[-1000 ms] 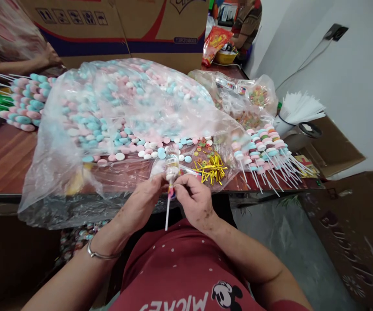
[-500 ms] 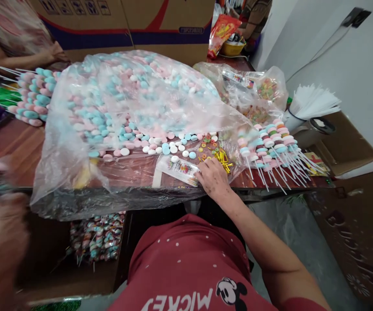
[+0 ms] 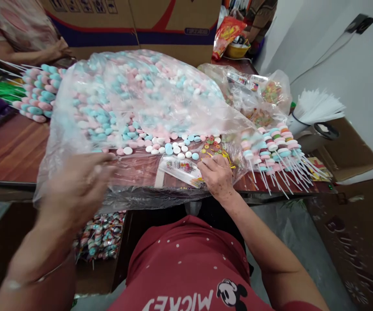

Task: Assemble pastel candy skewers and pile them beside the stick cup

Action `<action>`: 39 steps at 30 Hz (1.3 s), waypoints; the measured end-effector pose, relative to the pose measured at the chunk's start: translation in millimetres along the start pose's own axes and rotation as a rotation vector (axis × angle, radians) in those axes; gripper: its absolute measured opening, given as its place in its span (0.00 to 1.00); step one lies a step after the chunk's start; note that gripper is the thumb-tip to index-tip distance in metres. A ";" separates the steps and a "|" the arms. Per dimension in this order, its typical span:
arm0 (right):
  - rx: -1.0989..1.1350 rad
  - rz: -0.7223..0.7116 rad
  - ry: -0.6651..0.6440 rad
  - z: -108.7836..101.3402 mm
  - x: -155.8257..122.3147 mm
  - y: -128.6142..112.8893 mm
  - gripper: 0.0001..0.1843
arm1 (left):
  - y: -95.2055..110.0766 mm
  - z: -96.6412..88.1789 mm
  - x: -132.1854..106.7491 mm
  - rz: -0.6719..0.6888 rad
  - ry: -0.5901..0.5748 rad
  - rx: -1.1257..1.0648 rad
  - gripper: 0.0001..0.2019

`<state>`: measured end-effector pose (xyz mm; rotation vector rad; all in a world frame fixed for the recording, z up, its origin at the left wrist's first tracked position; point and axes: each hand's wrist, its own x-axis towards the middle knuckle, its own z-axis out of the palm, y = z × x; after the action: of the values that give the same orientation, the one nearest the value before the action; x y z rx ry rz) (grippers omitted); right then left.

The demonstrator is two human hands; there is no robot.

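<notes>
Nearest, below the front edge of the big clear bag [image 3: 147, 99], a box of wrapped lollipops [image 3: 100, 235] sits under the wooden table [image 3: 8, 151].

The left hand [image 3: 76, 190] hangs before the bag's front left corner. It is badly blurred, but its fingers look loosely spread with nothing in them.

The right hand [image 3: 217, 177] rests knuckles up on the bag's front right flap. Its fingers are drawn together and their tips press down at the edge of a heap of gold twist ties [image 3: 223, 156]; whether they pinch one I cannot tell.

Just left of that hand, on the same flap, lies a bundle of printed wrappers [image 3: 181, 166]. Beyond it are loose white, pink and blue candy discs [image 3: 170, 149] and small coloured rings [image 3: 210, 144], spilling from the bag's mouth.

Right of the bag lie candy skewers [image 3: 277, 147] with their white sticks fanned outward, and further right a cup of bare sticks [image 3: 316, 108]. More skewers [image 3: 37, 93] are piled at the bag's left side.

Behind the bag's right end lies a smaller bag of sweets [image 3: 260, 95]. Behind the bag stands a cardboard box [image 3: 134, 26], and another person's hand [image 3: 58, 47] rests at the box's left.
</notes>
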<state>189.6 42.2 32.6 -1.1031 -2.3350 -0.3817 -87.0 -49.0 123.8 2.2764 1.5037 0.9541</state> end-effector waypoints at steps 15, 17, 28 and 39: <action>0.562 0.294 0.165 -14.0 -0.8 9.6 0.26 | -6.7 95.9 96.5 -0.262 -0.477 -0.467 0.09; 0.827 0.483 0.003 -15.2 1.1 12.2 0.26 | -9.3 99.9 96.5 -0.245 -0.497 -0.474 0.08; 0.861 0.536 -0.162 -24.7 14.0 1.4 0.09 | -4.5 100.6 81.7 -0.017 -0.337 -0.295 0.10; 0.927 0.536 -0.203 -22.0 18.0 -15.1 0.09 | -29.3 105.2 69.7 -0.164 -0.427 -0.484 0.18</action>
<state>175.7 34.0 60.4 -1.2045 -1.8633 0.9448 -23.2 40.7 55.5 1.8286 1.1099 0.6415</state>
